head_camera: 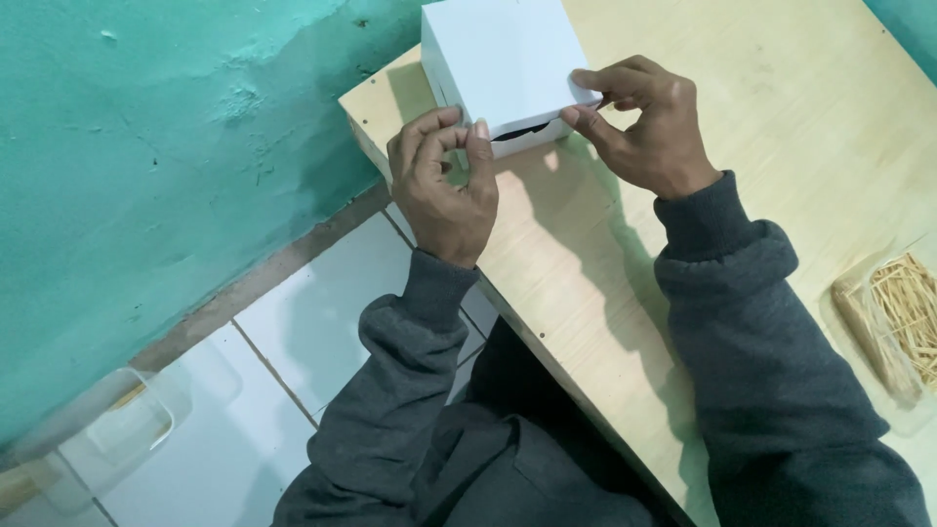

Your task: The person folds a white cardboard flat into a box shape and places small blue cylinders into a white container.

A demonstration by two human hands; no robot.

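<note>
surface: you're at a pale wooden table (605, 283), light plywood look, bare grain over most of it. Its left edge runs diagonally through the view and your lap sits under that edge.
room: teal painted wall (146, 146) on your left, paint rough and chipped in spots. White tiled floor (322, 303) below it, with a brownish strip where wall meets floor.
box: one white cardboard box (493, 54), standing on the far left corner of the table, close to the wall. The flap on the side facing you is slightly open, showing a dark gap.
left hand: your left hand (444, 181) is at the box's near left corner, thumb and fingers curled together in a pinch. Can't tell whether anything is caught between them.
right hand: your right hand (649, 122) is pinching the box's near right corner, index finger on top and thumb below at the flap.
sleeves: two, dark grey sweatshirt.
sticks: one clear plastic bag of thin pale wooden sticks (903, 317) at the right edge of the table, well apart from the box. Too many sticks to count.
floor items: one clear plastic container (137, 420) on the tiles, bottom left, blurred.
</note>
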